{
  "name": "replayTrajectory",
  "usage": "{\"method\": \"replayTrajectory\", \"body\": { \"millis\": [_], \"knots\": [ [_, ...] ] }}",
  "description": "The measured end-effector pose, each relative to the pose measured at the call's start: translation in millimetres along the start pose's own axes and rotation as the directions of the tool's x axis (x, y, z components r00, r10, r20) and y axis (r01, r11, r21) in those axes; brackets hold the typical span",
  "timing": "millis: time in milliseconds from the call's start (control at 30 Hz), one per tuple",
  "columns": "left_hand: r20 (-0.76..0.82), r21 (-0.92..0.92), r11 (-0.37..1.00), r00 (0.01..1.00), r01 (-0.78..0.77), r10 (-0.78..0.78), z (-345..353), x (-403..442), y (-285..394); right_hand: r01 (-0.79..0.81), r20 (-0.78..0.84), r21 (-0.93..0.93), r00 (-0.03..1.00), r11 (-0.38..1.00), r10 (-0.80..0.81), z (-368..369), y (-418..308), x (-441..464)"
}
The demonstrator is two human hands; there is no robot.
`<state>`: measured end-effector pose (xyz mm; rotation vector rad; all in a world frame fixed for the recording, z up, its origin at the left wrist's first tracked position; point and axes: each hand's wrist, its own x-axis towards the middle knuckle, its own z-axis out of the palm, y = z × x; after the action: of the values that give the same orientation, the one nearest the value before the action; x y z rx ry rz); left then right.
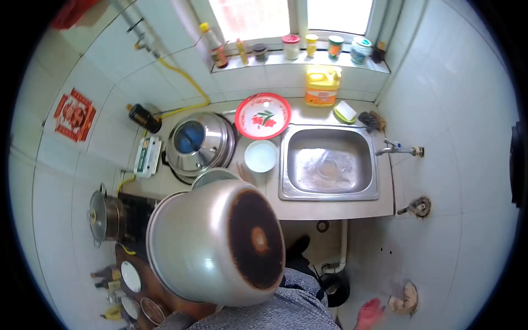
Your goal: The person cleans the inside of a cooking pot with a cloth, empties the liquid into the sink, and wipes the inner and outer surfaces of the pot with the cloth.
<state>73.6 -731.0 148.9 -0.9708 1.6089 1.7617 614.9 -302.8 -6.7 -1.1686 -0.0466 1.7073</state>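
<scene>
A large aluminium pot is tilted on its side in front of my body, its scorched dark base turned to the right. My left hand is out of sight, and the pot hides that side; I cannot see how the hand touches it. Low on the right, my right hand is away from the pot, somewhat blurred, with its fingers stretched out and nothing visible in them. Close to it on the wall hangs a crumpled beige cloth-like thing.
Beyond the pot are a steel sink, white bowl, red-rimmed enamel basin and lidded steel pot. A yellow jug stands behind the sink. A glass-lidded pot is left; a tap juts from the right wall.
</scene>
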Motion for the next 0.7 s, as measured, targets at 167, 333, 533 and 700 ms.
{"method": "replayTrajectory", "body": {
  "millis": [167, 333, 533, 700],
  "knots": [
    [-0.038, -0.143, 0.990, 0.999, 0.011, -0.016, -20.2, 0.6, -12.5, -0.386, -0.267, -0.555, 0.921, 0.737, 0.282, 68.6, 91.1, 36.4],
    [-0.031, -0.282, 0.959, 0.999, -0.029, 0.021, -35.2, 16.2, -6.2, -0.214, 0.012, -0.886, 0.876, 0.412, 0.481, 266.0, 195.8, 1.5],
    [-0.070, -0.458, 0.868, 0.981, -0.192, 0.180, -44.8, -0.8, 23.2, -0.011, 0.149, -0.982, 0.556, 0.186, 0.818, 422.0, 327.7, -69.1],
    [-0.097, -0.331, 0.900, 0.959, -0.283, 0.266, -58.9, -31.5, 19.9, -0.087, 0.012, -0.995, 0.410, 0.053, 0.912, 446.6, 423.1, -85.3]
  ]
}}
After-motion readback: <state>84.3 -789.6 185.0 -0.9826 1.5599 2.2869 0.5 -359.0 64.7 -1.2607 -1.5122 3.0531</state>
